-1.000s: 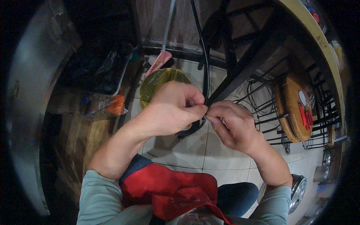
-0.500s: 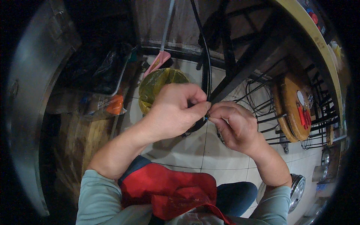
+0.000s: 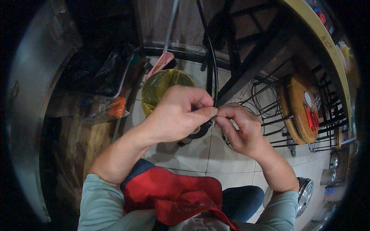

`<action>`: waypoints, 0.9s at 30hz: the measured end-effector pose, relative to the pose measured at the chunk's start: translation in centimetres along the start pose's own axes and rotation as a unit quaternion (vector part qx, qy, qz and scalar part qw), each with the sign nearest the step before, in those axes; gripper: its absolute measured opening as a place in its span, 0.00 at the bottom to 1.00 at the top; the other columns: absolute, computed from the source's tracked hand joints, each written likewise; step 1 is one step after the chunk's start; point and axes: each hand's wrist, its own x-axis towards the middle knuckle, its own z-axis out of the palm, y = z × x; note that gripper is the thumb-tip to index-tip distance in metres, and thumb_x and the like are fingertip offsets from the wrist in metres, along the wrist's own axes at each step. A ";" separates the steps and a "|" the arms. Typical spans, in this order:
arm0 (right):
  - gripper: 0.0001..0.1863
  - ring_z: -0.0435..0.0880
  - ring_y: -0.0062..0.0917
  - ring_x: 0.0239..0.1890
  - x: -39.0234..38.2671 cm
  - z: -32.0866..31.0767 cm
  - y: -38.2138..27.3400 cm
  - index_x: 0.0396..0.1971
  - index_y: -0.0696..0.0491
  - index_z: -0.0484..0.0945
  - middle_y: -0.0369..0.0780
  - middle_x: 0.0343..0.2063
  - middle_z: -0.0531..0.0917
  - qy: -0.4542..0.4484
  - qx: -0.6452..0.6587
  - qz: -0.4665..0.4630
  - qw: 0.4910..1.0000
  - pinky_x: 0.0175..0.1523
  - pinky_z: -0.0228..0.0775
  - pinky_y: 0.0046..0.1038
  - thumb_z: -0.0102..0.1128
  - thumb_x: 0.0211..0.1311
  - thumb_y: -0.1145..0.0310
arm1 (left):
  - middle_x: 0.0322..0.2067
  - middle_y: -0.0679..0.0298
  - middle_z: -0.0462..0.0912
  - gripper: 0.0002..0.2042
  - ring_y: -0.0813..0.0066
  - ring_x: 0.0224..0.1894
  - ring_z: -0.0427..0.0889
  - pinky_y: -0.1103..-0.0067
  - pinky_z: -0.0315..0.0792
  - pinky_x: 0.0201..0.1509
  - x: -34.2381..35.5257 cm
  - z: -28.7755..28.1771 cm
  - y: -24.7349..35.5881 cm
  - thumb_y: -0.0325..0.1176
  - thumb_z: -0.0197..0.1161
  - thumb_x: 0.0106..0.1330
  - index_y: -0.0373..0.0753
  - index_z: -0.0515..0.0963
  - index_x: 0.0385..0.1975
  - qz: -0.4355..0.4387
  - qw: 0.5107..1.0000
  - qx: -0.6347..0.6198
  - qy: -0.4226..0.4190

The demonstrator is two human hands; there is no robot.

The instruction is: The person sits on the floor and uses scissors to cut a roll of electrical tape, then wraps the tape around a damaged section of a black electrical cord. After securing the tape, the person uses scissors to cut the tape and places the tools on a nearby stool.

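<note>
Left hand, right hand: fingertips pinched together | small thing between them, too tiny for me to identify; black cable towards twelve o'clock | a slackened pinch could drop the small thing

the pale tiled floor bore a yellow-lined bin and, beyond it, a pink long-handled sweeping tool.

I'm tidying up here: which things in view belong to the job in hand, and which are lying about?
Seems to belong:
small piece, too small to identify, between the left hand and right hand
black cable leading toward them

Seems just lying about:
yellow bin
pink-headed pole
wooden boards
red-handled tools
</note>
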 end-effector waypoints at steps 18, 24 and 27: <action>0.07 0.80 0.24 0.23 -0.3 -0.5 -2.2 0.39 0.58 0.76 0.42 0.28 0.81 0.014 0.424 0.406 0.809 0.28 0.72 0.23 0.57 0.62 0.72 | 0.23 0.65 0.78 0.05 0.78 0.25 0.77 0.81 0.70 0.29 -0.1 -0.8 -0.9 0.27 0.65 0.59 0.34 0.77 0.30 0.232 0.967 0.105 0.008; 0.19 0.83 0.39 0.33 -1.3 -1.0 -0.4 0.44 0.60 0.74 0.48 0.35 0.81 0.064 -0.097 -0.125 0.985 0.38 0.78 0.33 0.63 0.49 0.80 | 0.24 0.71 0.77 0.05 0.88 0.25 0.73 0.86 0.67 0.26 -0.6 -0.4 -0.6 0.28 0.65 0.62 0.34 0.76 0.32 0.090 0.995 -0.025 -0.027; 0.20 0.83 0.37 0.33 -1.0 -0.7 -0.3 0.43 0.62 0.73 0.48 0.35 0.81 0.076 -0.145 -0.202 0.966 0.38 0.79 0.33 0.64 0.47 0.79 | 0.24 0.71 0.77 0.06 0.89 0.25 0.72 0.87 0.66 0.27 -0.4 -0.2 -0.7 0.29 0.64 0.63 0.34 0.76 0.32 0.070 0.996 -0.038 -0.028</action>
